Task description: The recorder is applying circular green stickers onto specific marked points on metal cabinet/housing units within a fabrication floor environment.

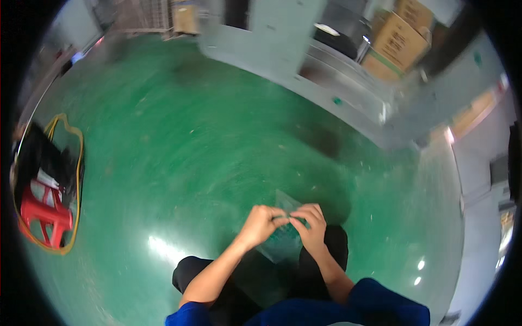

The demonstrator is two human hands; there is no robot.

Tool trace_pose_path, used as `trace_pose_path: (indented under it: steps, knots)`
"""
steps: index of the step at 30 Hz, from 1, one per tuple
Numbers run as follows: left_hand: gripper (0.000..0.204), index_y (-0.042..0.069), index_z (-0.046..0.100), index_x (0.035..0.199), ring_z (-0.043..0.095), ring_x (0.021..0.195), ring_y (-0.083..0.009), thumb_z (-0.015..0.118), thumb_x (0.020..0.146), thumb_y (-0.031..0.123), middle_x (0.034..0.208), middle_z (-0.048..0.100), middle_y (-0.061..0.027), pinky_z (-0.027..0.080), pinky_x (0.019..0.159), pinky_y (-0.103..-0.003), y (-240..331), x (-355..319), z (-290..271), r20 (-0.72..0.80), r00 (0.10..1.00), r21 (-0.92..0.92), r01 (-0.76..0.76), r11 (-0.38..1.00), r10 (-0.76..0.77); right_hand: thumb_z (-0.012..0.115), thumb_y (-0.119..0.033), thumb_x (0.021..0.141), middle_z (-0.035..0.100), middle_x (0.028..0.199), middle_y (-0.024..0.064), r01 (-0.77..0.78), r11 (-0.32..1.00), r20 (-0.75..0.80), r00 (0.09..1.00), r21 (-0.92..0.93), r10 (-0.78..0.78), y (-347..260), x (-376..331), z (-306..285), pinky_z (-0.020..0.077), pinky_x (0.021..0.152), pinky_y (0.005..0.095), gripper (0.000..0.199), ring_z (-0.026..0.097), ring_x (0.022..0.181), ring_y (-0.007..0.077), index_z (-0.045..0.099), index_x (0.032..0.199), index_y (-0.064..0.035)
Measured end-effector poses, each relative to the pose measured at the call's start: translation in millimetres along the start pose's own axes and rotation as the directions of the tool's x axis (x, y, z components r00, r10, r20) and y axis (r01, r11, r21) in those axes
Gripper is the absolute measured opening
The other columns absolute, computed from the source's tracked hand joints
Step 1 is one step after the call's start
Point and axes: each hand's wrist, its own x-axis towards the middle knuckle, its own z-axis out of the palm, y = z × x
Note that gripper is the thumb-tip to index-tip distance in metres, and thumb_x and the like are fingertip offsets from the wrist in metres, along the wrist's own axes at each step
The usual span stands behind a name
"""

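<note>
My left hand and my right hand meet in front of me, fingertips pinched together on a small clear plastic bag. The bag hangs between the hands, with a corner sticking up above the fingers and greenish contents inside. Both forearms come up from the lower edge out of blue sleeves. Below the hands are my dark trousers and shoes over the green floor. The picture is blurred by motion.
A red plastic stool stands at the far left beside a dark bundle ringed by a yellow cable. A grey wall base runs across the top. Cardboard boxes are stacked at the upper right.
</note>
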Motion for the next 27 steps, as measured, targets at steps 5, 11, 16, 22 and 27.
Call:
trace_pose_path:
  steps: [5,11,16,22,27]
  knots:
    - [0.016,0.002,0.070,0.090,0.067,0.069,-0.0253,0.069,0.079,0.014,0.079,0.067,-0.0172,0.050,0.066,-0.033,-14,26,6,0.094,0.995,-0.001,0.035,0.999,-0.035,0.075,-0.008,0.068,0.062,0.083,0.0067,-0.057,0.998,-0.141,0.988,-0.011,0.055,21,-13,10,0.0444,0.073,0.0339,0.014,0.056,0.082,0.0231,0.069,0.081,-0.0059]
    - [0.016,0.002,0.069,0.088,0.065,0.068,-0.0293,0.070,0.077,0.013,0.076,0.064,-0.0191,0.048,0.064,-0.035,-3,40,2,0.212,0.976,0.019,0.043,0.999,-0.046,0.076,-0.010,0.067,0.064,0.078,0.0044,-0.086,0.995,-0.067,0.994,-0.054,0.082,17,-1,-10,0.0426,0.071,0.0340,0.014,0.056,0.079,0.0221,0.067,0.077,-0.0065]
    - [0.016,0.003,0.069,0.086,0.062,0.067,-0.0330,0.071,0.075,0.014,0.075,0.063,-0.0201,0.047,0.061,-0.037,-16,39,11,0.180,0.984,0.086,-0.031,0.996,0.015,0.074,-0.010,0.069,0.062,0.079,0.0044,-0.138,0.990,-0.008,0.990,-0.015,0.138,28,-11,-7,0.0438,0.072,0.0338,0.013,0.056,0.079,0.0220,0.065,0.076,-0.0069]
    - [0.018,0.005,0.070,0.086,0.063,0.066,-0.0320,0.074,0.073,0.018,0.074,0.063,-0.0197,0.048,0.061,-0.036,-12,38,16,0.258,0.961,0.176,0.053,0.983,-0.098,0.070,-0.013,0.074,0.057,0.080,0.0044,-0.114,0.993,0.164,0.980,0.015,0.110,36,-12,-21,0.0420,0.074,0.0361,0.013,0.052,0.081,0.0249,0.059,0.078,-0.0083]
    - [0.020,0.006,0.071,0.088,0.063,0.067,-0.0300,0.074,0.073,0.020,0.075,0.065,-0.0178,0.049,0.063,-0.034,-15,41,15,0.229,0.968,0.159,0.063,0.985,-0.099,0.067,-0.013,0.077,0.056,0.083,0.0071,-0.104,0.994,0.205,0.974,0.031,0.095,35,-10,-20,0.0411,0.076,0.0369,0.013,0.052,0.084,0.0257,0.057,0.082,-0.0060]
